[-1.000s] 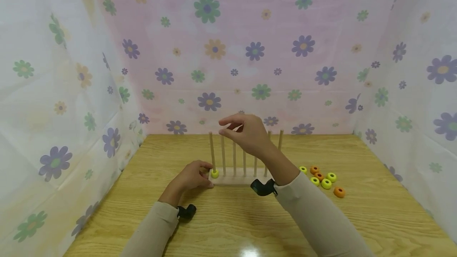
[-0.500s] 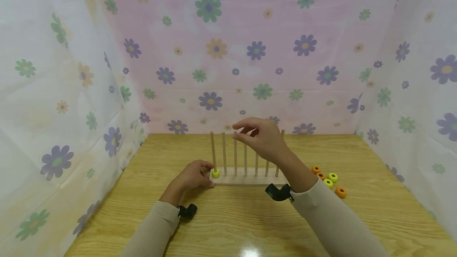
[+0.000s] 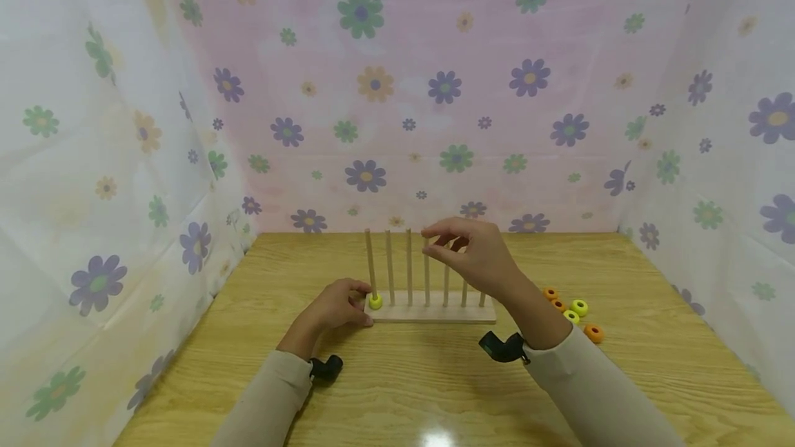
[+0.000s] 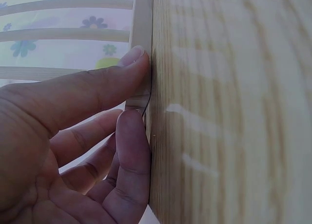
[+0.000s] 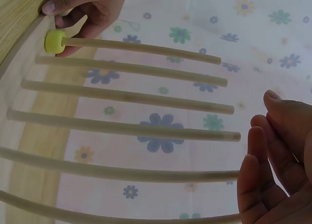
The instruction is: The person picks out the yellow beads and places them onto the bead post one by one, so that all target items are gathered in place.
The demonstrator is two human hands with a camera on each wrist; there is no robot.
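Pinching one end of the smooth, pale wooden base (image 3: 428, 314), the left-hand grip (image 3: 335, 305) rested beside the leftmost of seven slim, round wooden pegs (image 3: 370, 264). A rounded yellow ring (image 3: 375, 303) sat at that peg's foot, on the base. The right-hand grip (image 3: 473, 254) held nothing, its fingers loosely bent and thumb apart, just beside the top of the fourth peg; whether it touched, I could not tell. Grain streaked the bench (image 3: 397, 371), and creased flowered cloth (image 3: 363, 88) hung behind. Only the head view showed the loose orange rings (image 3: 594, 334) and loose yellow rings (image 3: 580, 308) near the right forearm (image 3: 543, 316); only the left wrist view showed the thumb close up against the base's edge. Compared with one second earlier, the right-hand grip was lower and farther right, its forearm hiding two yellow rings visible then, while the left-hand grip had stayed put.
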